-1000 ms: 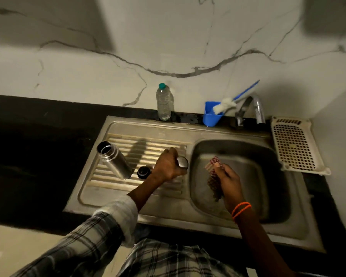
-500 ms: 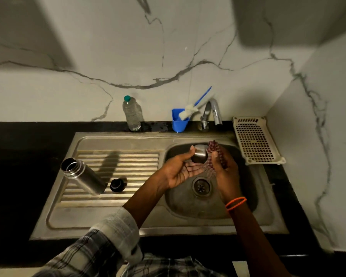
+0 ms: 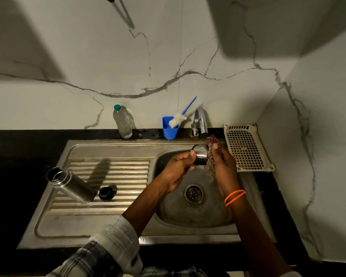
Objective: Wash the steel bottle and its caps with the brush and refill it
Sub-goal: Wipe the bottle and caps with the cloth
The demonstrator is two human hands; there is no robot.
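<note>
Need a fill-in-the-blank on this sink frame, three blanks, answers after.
1. The open steel bottle lies on the ribbed ____ left of the basin.
2. The left hand holds the steel cap under the chrome ____.
3. The white bottle brush with blue handle stands in a ____ plastic cup.
4. The right hand holds a reddish ____ against the cap.

Missing: drainboard; tap; blue; scrubber

Dim overhead light (edges warped)
</note>
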